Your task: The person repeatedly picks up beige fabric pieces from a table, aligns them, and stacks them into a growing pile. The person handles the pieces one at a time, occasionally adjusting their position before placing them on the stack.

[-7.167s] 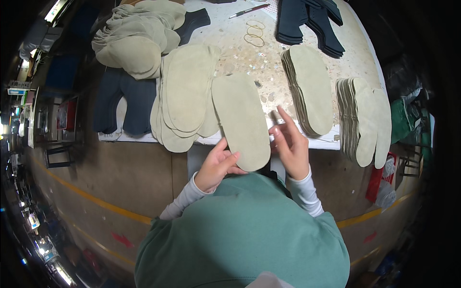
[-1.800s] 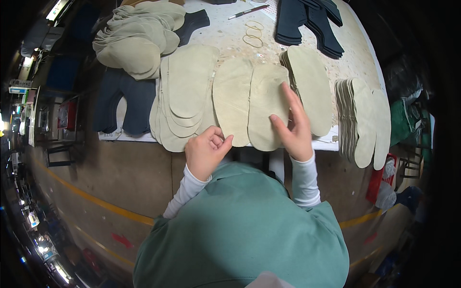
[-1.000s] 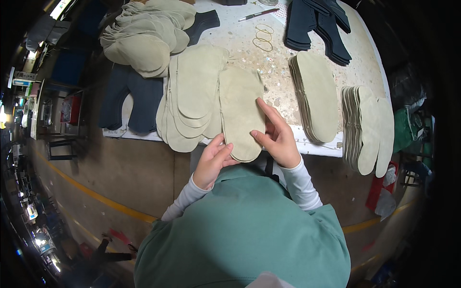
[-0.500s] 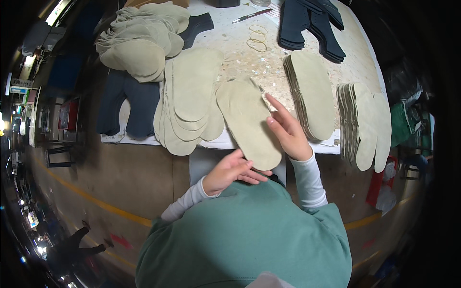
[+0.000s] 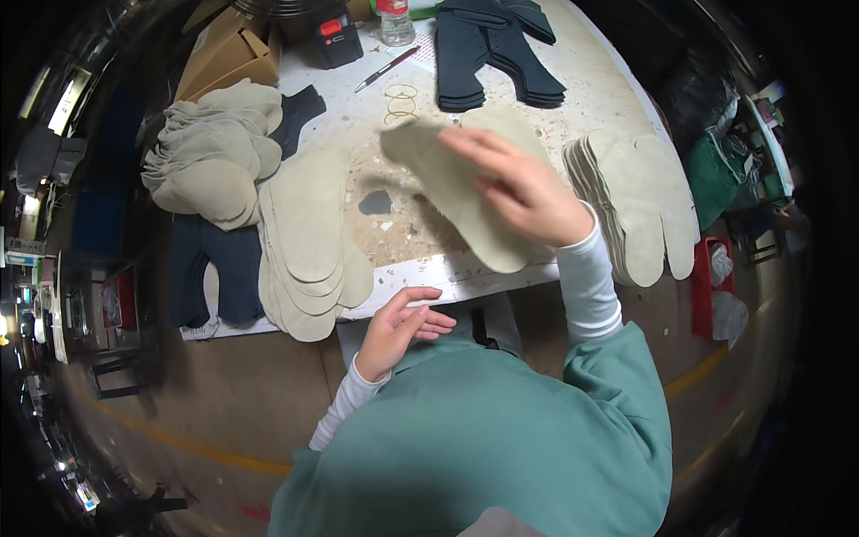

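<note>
1. The table (image 5: pixel 349 125), pale and speckled, carries several piles.
2. At left there is a fanned pile (image 5: pixel 304 224) of beige, sole-shaped pieces; behind it lies a looser heap (image 5: pixel 210 152) of similar ones.
3. The right stack (image 5: pixel 626 197), also beige, lies near the front edge.
4. One beige piece (image 5: pixel 447 188), tilted and partly blurred, is under the right hand (image 5: pixel 519 188). It partly hides the middle stack (image 5: pixel 510 125) – whether they touch, I cannot tell.
5. The right fingers are close together along its upper face; whether they pinch it, I cannot tell.
6. The left hand (image 5: pixel 394 331), just before the table's front edge, has its fingers loosely bent and slightly spread.
7. Farther back lies a pen (image 5: pixel 385 70) – and near it, thin bands (image 5: pixel 400 118).
</note>
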A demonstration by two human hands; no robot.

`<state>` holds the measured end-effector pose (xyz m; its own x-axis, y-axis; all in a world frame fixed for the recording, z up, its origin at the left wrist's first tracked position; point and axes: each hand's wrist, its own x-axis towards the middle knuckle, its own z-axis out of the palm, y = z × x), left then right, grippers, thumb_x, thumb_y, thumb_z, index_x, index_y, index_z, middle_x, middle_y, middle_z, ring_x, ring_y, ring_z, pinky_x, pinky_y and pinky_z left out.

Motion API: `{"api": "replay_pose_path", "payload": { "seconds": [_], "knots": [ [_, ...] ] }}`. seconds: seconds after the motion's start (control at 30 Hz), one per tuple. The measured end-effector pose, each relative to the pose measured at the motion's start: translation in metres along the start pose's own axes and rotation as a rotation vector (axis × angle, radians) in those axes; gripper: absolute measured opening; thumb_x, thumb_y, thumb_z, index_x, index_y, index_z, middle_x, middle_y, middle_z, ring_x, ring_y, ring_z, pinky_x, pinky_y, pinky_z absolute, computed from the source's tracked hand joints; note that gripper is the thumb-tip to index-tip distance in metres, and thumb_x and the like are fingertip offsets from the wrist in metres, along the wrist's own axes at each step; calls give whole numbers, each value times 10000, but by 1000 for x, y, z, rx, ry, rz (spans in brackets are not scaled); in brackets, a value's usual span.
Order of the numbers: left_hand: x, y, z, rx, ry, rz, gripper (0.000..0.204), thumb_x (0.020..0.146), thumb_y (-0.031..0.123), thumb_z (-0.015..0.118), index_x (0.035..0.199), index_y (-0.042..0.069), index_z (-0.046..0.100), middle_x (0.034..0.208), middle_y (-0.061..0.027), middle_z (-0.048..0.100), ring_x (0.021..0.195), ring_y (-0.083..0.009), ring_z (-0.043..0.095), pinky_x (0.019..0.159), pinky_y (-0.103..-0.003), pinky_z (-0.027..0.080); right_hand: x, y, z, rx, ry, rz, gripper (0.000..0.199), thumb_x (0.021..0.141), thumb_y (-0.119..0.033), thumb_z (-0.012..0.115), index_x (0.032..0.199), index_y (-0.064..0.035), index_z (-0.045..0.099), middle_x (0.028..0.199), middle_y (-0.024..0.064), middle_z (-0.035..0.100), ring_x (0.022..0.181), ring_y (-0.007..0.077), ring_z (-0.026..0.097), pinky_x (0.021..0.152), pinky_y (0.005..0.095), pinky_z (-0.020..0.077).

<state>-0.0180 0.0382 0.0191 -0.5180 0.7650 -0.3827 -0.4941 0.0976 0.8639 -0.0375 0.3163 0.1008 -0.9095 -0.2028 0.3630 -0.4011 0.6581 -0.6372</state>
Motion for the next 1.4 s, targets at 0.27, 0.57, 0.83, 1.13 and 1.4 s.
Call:
{"api": "replay_pose_path", "payload": {
  "seconds": [0.27, 0.57, 0.83, 1.13, 1.4],
  "knots": [
    [2, -1, 0, 53, 8, 0, 321, 1031, 196, 438, 1309, 38, 472, 1042, -169, 694, 968, -196, 672, 853, -299, 519, -55, 71, 4, 192, 319, 441, 538, 908, 1, 529, 1435, -9, 421, 1450, 155, 451, 1352, 239, 417, 1114, 310, 305],
    [14, 16, 29, 321, 135, 441, 298, 997, 67, 469, 1286, -6, 480, 1007, -175, 701, 930, -217, 697, 841, -310, 545, -59, 67, -3, 221, 246, 358, 537, 894, -3, 546, 1420, 6, 435, 1425, 142, 473, 1351, 222, 412, 1126, 314, 285],
    [78, 32, 53, 938, 157, 920, 454, 858, 23, 622, 1300, 6, 521, 1333, -217, 536, 1250, -363, 526, 1011, -373, 447, -100, 38, 9, 4, 420, 557, 548, 970, -176, 546, 1439, 38, 362, 1404, 226, 457, 1295, 325, 470, 1072, 346, 357],
    [99, 11, 70, 1359, 50, 893, 588, 875, 276, 640, 1411, 117, 456, 1523, -122, 348, 1411, -358, 304, 1116, -586, 242, -93, 31, 5, -312, 223, 249, 531, 1008, -285, 460, 1443, 9, 381, 1517, 194, 348, 1416, 368, 306, 1155, 455, 239],
    [98, 9, 69, 1397, 34, 860, 677, 851, 297, 655, 1462, 165, 395, 1543, -100, 313, 1429, -334, 264, 1132, -551, 222, -11, 80, 10, -396, -4, 245, 461, 981, -380, 491, 1432, -288, 458, 1534, 66, 362, 1420, 331, 311, 1127, 527, 277]
  ]
}}
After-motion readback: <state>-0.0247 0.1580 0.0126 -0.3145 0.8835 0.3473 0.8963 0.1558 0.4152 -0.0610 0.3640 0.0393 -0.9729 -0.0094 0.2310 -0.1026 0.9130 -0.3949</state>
